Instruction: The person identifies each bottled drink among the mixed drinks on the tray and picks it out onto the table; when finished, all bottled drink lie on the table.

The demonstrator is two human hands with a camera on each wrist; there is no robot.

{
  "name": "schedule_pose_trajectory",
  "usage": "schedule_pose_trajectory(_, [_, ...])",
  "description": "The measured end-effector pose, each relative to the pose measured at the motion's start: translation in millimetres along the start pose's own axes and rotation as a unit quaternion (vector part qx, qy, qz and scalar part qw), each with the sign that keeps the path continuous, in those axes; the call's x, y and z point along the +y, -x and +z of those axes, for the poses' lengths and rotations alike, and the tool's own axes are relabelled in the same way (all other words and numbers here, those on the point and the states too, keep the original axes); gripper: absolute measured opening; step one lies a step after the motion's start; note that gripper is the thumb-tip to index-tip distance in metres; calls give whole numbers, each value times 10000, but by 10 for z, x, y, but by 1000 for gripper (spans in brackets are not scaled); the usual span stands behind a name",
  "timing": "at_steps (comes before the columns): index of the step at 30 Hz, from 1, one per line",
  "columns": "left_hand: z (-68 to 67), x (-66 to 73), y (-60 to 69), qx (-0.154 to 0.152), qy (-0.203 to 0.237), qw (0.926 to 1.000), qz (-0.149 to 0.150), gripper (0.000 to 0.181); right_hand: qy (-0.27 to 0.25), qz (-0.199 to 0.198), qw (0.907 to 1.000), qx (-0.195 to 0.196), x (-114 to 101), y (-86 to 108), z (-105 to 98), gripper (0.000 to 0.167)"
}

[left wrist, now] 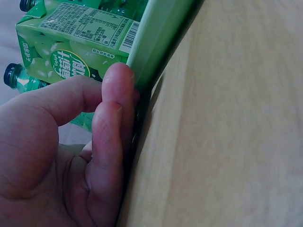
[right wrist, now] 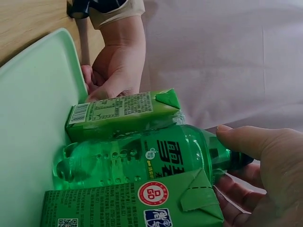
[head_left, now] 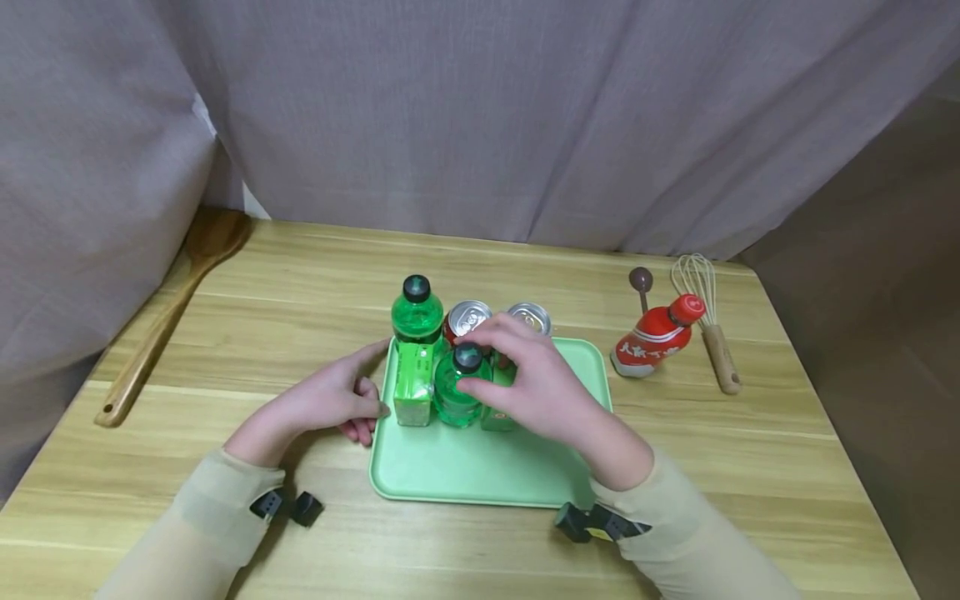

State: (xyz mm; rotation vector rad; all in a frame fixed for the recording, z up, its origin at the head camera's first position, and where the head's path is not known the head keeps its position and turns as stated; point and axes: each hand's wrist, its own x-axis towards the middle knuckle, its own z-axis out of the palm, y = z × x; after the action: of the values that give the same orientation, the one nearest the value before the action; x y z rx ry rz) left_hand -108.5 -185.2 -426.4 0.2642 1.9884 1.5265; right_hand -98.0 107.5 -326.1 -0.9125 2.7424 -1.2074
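Note:
My right hand [head_left: 536, 379] holds a green plastic bottle [right wrist: 118, 158] near its neck and black cap, thumb on one side and fingers on the other. The bottle stands on a light green tray [head_left: 487, 471], between a light green grape juice carton [head_left: 413, 387] and a darker green carton [right wrist: 113, 208]. My left hand [head_left: 322, 404] grips the tray's left rim, the other fingers bent beside the thumb. Behind the carton stands a second green bottle [head_left: 417, 317]. Two cans, one a red can [head_left: 468, 317] and the other a silver-topped can [head_left: 530, 317], are partly hidden by my right hand.
A red bottle [head_left: 651, 337] leans to the right of the tray. Beyond it lie a dark spoon [head_left: 641, 282] and a whisk [head_left: 712, 333] with a wooden handle. A long wooden spatula [head_left: 168, 321] lies at the left. Grey curtain [head_left: 420, 117] hangs behind the table.

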Motion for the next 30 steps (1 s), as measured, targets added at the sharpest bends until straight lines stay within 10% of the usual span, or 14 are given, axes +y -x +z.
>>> schedule_pose_trajectory(30, [-2,1,-16,20,-84,10000,-14,109,-2,101,9994,332,-27,7,55,32])
